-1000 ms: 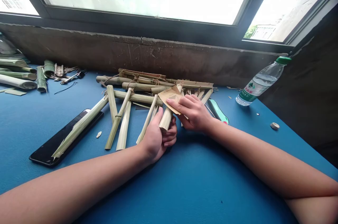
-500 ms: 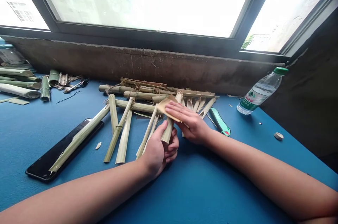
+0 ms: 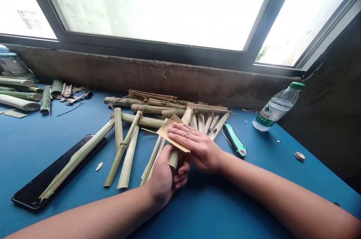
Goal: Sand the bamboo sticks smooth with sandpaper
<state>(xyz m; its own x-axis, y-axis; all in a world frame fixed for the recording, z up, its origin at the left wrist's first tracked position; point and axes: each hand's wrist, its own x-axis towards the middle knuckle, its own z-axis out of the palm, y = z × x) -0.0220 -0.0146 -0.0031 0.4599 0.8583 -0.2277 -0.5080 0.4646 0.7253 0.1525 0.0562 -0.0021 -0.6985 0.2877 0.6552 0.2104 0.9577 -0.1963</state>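
Under the right fingers (image 3: 184,136), tan paper (image 3: 167,130)

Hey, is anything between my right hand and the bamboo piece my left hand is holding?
Yes: a brown paper sheet lies under your right hand, over the bamboo piece. Its near end, in your left hand, shows below the sheet.

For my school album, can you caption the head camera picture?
The left hand grips a bamboo piece while the right hand holds brown paper over it.
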